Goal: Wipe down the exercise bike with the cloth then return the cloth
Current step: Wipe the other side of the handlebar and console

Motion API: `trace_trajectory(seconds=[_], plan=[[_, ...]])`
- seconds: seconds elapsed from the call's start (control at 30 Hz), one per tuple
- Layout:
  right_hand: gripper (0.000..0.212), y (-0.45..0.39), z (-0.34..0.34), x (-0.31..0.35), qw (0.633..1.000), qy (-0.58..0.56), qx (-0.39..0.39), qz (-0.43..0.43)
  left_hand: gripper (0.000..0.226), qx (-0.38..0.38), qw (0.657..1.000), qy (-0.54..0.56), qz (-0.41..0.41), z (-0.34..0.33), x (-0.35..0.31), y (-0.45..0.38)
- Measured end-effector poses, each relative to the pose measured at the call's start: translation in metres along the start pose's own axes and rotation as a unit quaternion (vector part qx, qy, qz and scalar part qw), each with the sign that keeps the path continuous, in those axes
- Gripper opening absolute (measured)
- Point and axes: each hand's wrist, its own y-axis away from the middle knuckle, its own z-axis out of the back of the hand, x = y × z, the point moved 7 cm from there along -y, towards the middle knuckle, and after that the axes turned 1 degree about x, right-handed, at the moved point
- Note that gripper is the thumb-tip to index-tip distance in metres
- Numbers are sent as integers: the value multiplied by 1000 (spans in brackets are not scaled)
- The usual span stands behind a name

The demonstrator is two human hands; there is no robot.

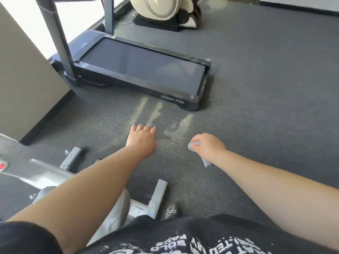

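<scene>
The grey exercise bike (45,173) fills the lower left, its frame and floor bars partly hidden under my left arm. One base bar (159,195) juts out on the carpet between my arms. My left hand (142,140) hangs over the floor ahead of the bike with fingers apart and nothing in it. To its right, my right hand (208,144) is closed around a bunched grey cloth (194,144), whose loose end (207,163) dangles below the wrist. Neither hand touches the bike.
A dark treadmill (139,68) lies across the grey carpet ahead, its uprights at the left. A cream massage chair base (163,13) stands at the back. A beige wall corner (27,74) closes the left side. Open carpet stretches to the right.
</scene>
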Motion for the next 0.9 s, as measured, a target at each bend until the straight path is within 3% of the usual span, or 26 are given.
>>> trace_trajectory(seconds=[0.2,0.43,0.6,0.9], plan=[[26,-80,26,34,999,29,11,39,62,-22,999,11,35,20,44,-53],[22,-190,40,102,989,74,58,113,65,23,987,39,156,-1,127,-73],[23,-267,58,152,971,97,92,199,67,21,962,59,267,12,175,-119],[21,-378,108,248,925,153,110,330,65,28,911,132,389,45,220,-179]])
